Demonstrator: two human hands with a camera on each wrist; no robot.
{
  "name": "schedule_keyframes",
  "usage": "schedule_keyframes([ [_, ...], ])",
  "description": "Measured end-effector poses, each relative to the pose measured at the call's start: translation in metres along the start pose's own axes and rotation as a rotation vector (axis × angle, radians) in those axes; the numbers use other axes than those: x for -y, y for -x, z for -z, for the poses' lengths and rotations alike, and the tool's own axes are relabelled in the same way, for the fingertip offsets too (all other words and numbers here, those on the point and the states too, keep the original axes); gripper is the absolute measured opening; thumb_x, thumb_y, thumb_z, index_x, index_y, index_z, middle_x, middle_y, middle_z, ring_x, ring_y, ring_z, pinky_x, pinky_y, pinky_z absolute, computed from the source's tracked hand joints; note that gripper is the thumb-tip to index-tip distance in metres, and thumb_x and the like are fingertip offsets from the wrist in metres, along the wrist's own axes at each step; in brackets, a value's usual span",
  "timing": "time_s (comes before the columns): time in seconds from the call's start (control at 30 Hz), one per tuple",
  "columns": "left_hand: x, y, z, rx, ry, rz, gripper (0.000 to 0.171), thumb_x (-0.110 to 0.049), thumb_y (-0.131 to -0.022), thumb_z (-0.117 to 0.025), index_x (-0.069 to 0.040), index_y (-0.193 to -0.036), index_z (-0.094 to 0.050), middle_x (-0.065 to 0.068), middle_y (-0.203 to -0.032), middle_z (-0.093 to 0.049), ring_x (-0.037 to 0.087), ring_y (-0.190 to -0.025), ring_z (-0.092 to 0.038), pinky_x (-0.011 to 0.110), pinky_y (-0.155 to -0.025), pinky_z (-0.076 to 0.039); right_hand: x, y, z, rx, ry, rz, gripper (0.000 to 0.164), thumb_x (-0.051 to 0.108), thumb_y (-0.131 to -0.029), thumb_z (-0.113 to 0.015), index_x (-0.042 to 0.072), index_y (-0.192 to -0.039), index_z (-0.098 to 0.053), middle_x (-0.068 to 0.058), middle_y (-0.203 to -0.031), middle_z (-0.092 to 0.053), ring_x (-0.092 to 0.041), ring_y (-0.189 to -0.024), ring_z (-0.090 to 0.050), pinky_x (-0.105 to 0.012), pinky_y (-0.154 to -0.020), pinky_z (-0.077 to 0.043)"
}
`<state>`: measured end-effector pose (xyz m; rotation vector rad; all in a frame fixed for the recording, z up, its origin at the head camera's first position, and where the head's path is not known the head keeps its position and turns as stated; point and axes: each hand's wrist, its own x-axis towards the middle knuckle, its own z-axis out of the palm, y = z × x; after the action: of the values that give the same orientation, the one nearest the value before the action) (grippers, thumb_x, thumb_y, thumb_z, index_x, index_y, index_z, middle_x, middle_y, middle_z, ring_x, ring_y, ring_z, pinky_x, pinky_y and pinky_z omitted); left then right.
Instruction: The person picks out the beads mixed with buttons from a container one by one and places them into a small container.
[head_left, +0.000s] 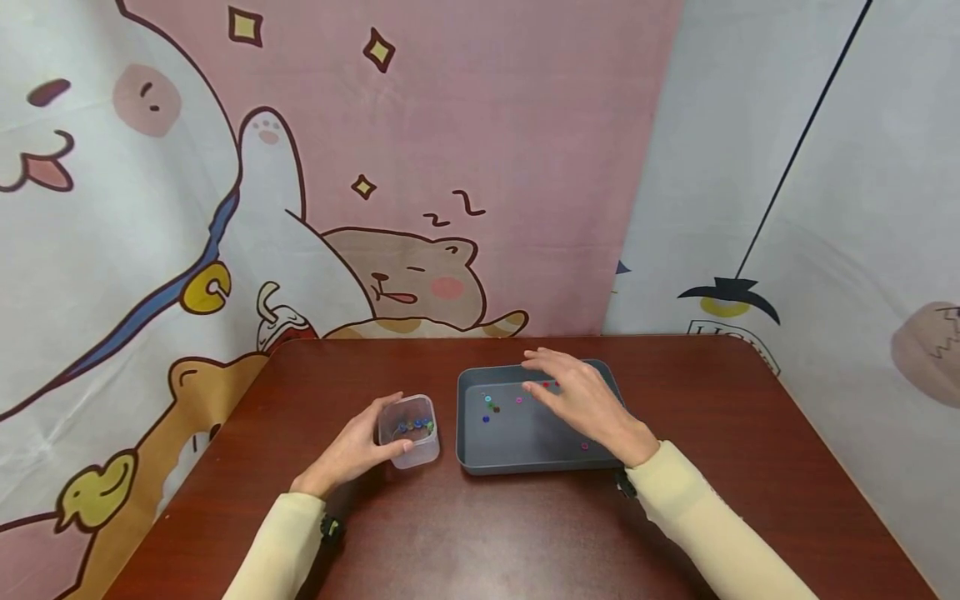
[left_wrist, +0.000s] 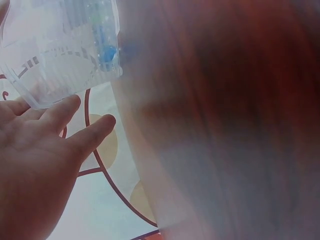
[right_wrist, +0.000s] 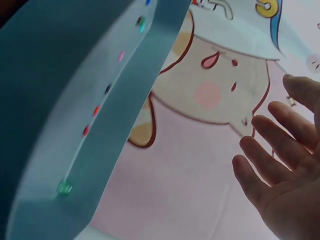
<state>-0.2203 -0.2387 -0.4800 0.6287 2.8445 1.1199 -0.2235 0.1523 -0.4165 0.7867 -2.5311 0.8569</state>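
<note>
On the left side of the table, my left hand (head_left: 358,446) grips a small clear plastic box (head_left: 422,455), its thumb along the near side and the fingers round the far side. Several small beads (head_left: 417,424), mostly blue with some green, lie inside the box. My right hand (head_left: 588,406) hovers over the right part of a grey tray (head_left: 517,469), fingers spread and slightly bent, holding nothing. Scattered over the tray floor are several small coloured beads, among them a pink bead (head_left: 518,400) and a blue bead (head_left: 486,419). A green bead (right_wrist: 64,187) shows in the right wrist view.
The brown wooden table (head_left: 495,533) carries the tray and box side by side with a narrow gap between them. A cartoon-printed cloth (head_left: 480,125) hangs behind the table's far edge and along its sides.
</note>
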Motion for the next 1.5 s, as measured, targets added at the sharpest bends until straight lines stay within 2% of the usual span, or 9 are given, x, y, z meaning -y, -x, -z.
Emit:
schedule_keyframes([
  [0.13, -0.001, 0.001, 0.000, 0.006, 0.010, 0.014, 0.091, -0.049, -0.086, -0.082, -0.012, -0.157, -0.038, 0.013, -0.152, -0.050, 0.029, -0.128, -0.056, 0.058, -0.108, -0.045, -0.016, 0.007, 0.008, -0.007, 0.052, -0.015, 0.040, 0.025, -0.094, -0.079, 0.006, -0.128, -0.072, -0.011, -0.140, -0.065, -0.033, -0.135, -0.055, -0.056, -0.106, -0.047],
  [0.53, -0.005, 0.001, 0.001, 0.014, 0.035, 0.040, 0.091, -0.048, -0.086, -0.083, -0.012, -0.157, -0.039, 0.013, -0.152, -0.050, 0.029, -0.127, -0.056, 0.058, -0.108, -0.044, -0.054, 0.021, 0.024, 0.042, 0.166, -0.030, 0.045, 0.026, -0.095, -0.077, 0.003, -0.133, -0.069, -0.015, -0.139, -0.064, -0.037, -0.135, -0.053, -0.061, -0.108, -0.042],
  [0.8, -0.004, 0.001, 0.001, 0.014, 0.036, 0.034, 0.091, -0.048, -0.086, -0.083, -0.012, -0.157, -0.038, 0.014, -0.153, -0.049, 0.030, -0.128, -0.056, 0.058, -0.109, -0.044, -0.080, 0.027, 0.026, 0.052, 0.192, -0.058, 0.044, 0.022, -0.094, -0.079, 0.001, -0.131, -0.069, -0.019, -0.141, -0.061, -0.042, -0.140, -0.046, -0.063, -0.111, -0.036],
  [1.2, -0.003, 0.000, 0.000, 0.017, 0.041, 0.049, 0.090, -0.048, -0.086, -0.082, -0.014, -0.157, -0.038, 0.012, -0.151, -0.050, 0.028, -0.127, -0.056, 0.058, -0.109, -0.044, -0.111, 0.035, 0.024, 0.098, 0.233, -0.088, 0.044, 0.021, -0.094, -0.079, 0.000, -0.131, -0.069, -0.021, -0.138, -0.062, -0.043, -0.134, -0.051, -0.062, -0.109, -0.040],
  [1.5, -0.004, 0.001, 0.001, 0.018, 0.037, 0.046, 0.091, -0.047, -0.086, -0.083, -0.013, -0.157, -0.038, 0.013, -0.154, -0.048, 0.029, -0.128, -0.055, 0.058, -0.109, -0.044, -0.126, 0.035, 0.019, 0.149, 0.236, -0.151, 0.046, 0.022, -0.094, -0.078, -0.002, -0.132, -0.067, -0.024, -0.141, -0.059, -0.044, -0.135, -0.048, -0.063, -0.110, -0.038],
])
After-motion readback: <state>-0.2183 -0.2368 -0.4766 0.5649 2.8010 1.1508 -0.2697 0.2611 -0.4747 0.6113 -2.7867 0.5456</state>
